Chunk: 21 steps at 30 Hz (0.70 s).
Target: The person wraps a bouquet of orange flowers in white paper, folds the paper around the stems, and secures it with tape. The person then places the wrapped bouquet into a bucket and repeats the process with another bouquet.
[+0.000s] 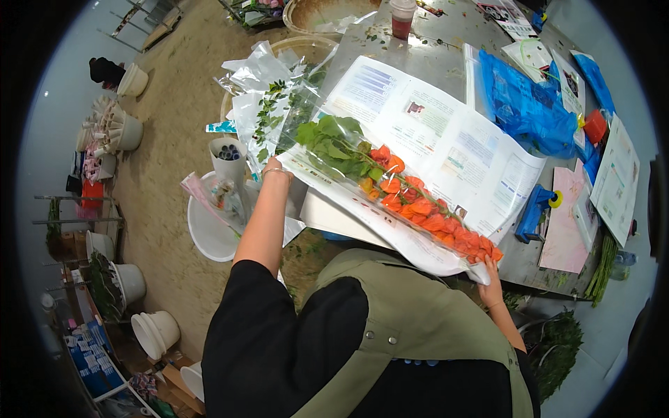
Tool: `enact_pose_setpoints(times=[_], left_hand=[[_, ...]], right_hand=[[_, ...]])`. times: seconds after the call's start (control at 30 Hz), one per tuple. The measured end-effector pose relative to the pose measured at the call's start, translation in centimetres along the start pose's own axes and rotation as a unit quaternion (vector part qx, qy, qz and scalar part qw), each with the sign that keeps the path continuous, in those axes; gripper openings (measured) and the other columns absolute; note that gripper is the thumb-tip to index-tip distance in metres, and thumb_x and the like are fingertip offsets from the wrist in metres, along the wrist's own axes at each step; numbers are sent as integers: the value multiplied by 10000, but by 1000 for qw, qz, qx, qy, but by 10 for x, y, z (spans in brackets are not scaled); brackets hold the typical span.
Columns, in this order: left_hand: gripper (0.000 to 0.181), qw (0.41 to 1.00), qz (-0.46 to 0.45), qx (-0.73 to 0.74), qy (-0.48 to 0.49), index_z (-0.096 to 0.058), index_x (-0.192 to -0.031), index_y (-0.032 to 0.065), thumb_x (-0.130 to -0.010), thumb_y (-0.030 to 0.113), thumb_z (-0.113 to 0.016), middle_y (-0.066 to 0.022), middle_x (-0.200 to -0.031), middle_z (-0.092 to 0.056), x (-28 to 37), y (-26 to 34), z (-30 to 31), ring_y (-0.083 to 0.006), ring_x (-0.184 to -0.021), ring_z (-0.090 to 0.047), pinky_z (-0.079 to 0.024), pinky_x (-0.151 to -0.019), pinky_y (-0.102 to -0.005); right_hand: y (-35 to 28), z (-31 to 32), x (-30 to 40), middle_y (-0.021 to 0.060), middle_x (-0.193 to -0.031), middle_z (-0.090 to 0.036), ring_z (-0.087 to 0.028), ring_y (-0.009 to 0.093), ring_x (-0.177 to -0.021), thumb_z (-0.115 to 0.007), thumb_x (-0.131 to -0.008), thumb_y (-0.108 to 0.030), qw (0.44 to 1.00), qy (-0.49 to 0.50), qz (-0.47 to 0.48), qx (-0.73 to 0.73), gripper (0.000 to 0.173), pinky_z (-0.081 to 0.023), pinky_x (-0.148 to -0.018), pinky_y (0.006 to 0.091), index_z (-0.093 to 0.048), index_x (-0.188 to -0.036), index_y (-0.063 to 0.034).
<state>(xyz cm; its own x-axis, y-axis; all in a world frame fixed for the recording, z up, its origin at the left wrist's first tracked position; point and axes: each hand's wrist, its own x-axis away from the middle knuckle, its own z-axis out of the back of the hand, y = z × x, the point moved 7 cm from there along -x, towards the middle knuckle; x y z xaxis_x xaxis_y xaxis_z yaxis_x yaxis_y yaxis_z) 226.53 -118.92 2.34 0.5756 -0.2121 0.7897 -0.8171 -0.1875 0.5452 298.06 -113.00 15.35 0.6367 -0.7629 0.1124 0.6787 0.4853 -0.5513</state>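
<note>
A bunch of orange Chinese lantern stems (418,206) with green leaves (332,141) at one end lies in clear film. Beneath it, a large printed paper sheet (381,96) spreads across the metal table (444,34) and over its near edge. The near side of that sheet curls up along the bunch. At the sheet's left corner, my left hand (276,171) grips the paper, a bangle on the wrist. My right hand (489,285) pinches the bunched near right corner, close to the orange tip of the bunch. Its fingers are partly hidden by paper.
A blue tape dispenser (534,211) and pink paper (560,222) sit on the right, near blue plastic packaging (522,99). A lidded drink cup (402,20) stands at the far edge. To my left are a white bucket (209,237) and a bin heaped with clear wrap (256,68).
</note>
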Motion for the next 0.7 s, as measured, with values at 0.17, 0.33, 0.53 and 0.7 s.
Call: enact_pose_setpoints(times=[0.17, 0.33, 0.53, 0.7], left_hand=[[286, 996, -81, 18, 25, -526, -1165, 59, -932, 205, -448, -105, -1077, -622, -20, 43, 0, -295, -970, -605, -474, -830, -500], [474, 947, -305, -95, -28, -420, -1349, 61, -908, 217, -496, -159, -1283, -537, 83, 37, -103, -322, -1188, -504, -409, -973, -483], [739, 171, -516, -705, -456, -341, -1414, 116, -803, 406, -640, -107, -1471, -331, 330, -151, -202, -309, -1362, -293, -158, -1108, -531], [740, -64, -393, -774, -493, -363, -1407, 220, -793, 563, -592, -56, -1462, -359, 351, -267, -188, -270, -1327, -358, -171, -1072, -616]], right_hand=[[81, -6, 9, 48, -649, -515, -442, 139, -640, -492, -930, -221, 949, 203, -129, -204, 291, -378, -563, 364, -569, -824, 39], [113, -13, 6, 5, -787, -591, -473, 88, -724, -552, -912, -208, 900, 172, -277, -290, 253, -407, -653, 286, -611, -935, 38], [112, -22, 0, 26, -842, -583, -489, 90, -748, -579, -878, -108, 840, 281, -312, -344, 281, -426, -668, 271, -518, -1114, 30], [106, -16, -20, 55, -794, -587, -521, 100, -726, -573, -871, -107, 835, 289, -327, -334, 175, -437, -653, 277, -506, -979, 14]])
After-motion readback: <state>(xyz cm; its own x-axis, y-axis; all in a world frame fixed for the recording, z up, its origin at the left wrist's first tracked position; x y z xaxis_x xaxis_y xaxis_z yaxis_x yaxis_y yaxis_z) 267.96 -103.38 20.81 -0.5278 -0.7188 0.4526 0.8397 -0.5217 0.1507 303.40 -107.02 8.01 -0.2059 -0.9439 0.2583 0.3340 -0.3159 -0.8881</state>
